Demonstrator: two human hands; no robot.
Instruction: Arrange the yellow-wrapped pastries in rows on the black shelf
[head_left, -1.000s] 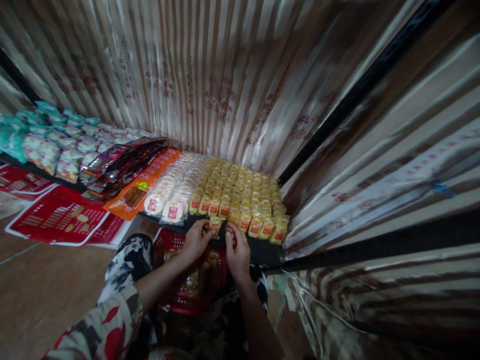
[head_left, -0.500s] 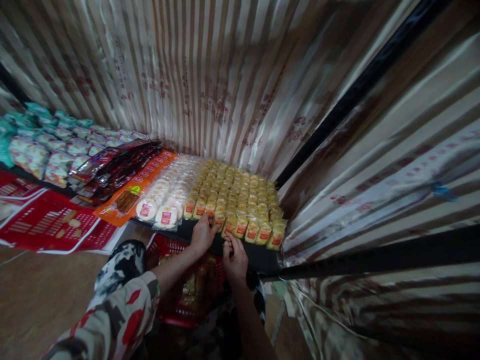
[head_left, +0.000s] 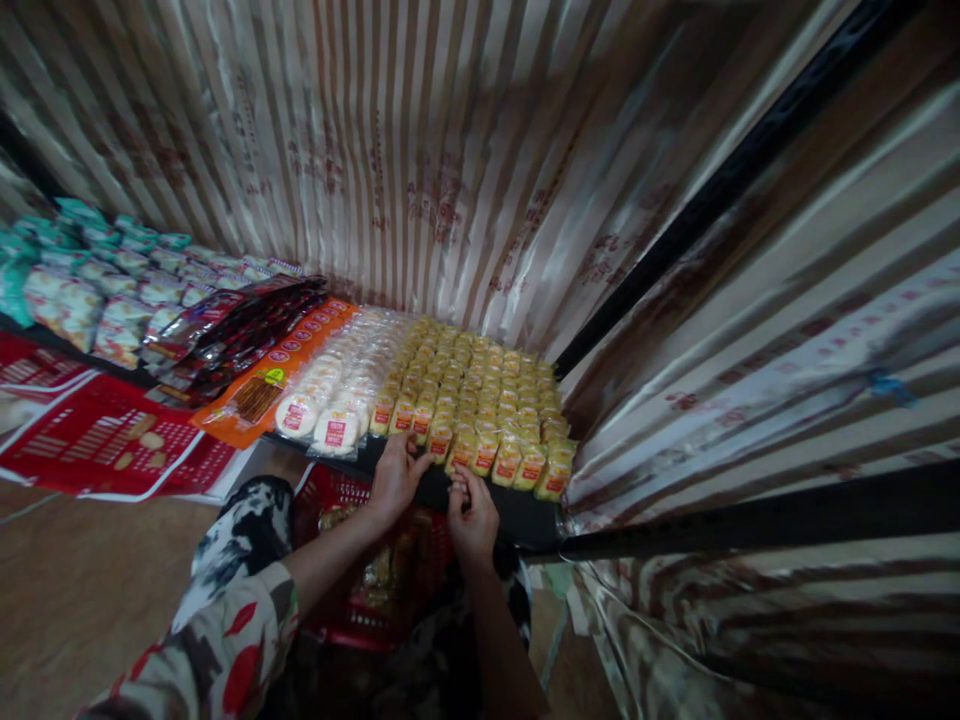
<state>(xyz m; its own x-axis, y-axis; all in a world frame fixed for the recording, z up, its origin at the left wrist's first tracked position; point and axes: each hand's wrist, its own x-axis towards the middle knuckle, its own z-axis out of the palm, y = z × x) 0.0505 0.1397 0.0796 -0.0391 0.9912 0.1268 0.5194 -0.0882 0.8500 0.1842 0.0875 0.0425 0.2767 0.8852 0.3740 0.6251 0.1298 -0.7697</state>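
Note:
Rows of small yellow snack packs [head_left: 480, 390] with red and orange labels stand on a dark shelf [head_left: 517, 513]. My left hand [head_left: 397, 478] is at the front edge of these rows, thumb and index finger apart and close to a pack, with nothing seen in it. Just right of it, my right hand [head_left: 472, 515] has bent fingers, their tips against the lower front of a pack; they do not appear closed around it. Left of the yellow packs lie clear-wrapped round white crackers [head_left: 334, 430], apart from both hands.
An orange snack bag [head_left: 255, 395], dark red packets [head_left: 232, 335] and white-and-teal bags [head_left: 124, 320] continue leftward along the shelf. Below my arms is a red basket [head_left: 352, 632] with wrapped items. Striped curtain [head_left: 442, 150] and black poles [head_left: 712, 215] border the shelf.
My left hand has drawn back slightly down and left from the pack fronts. My right hand stays almost in place. The view has shifted a little.

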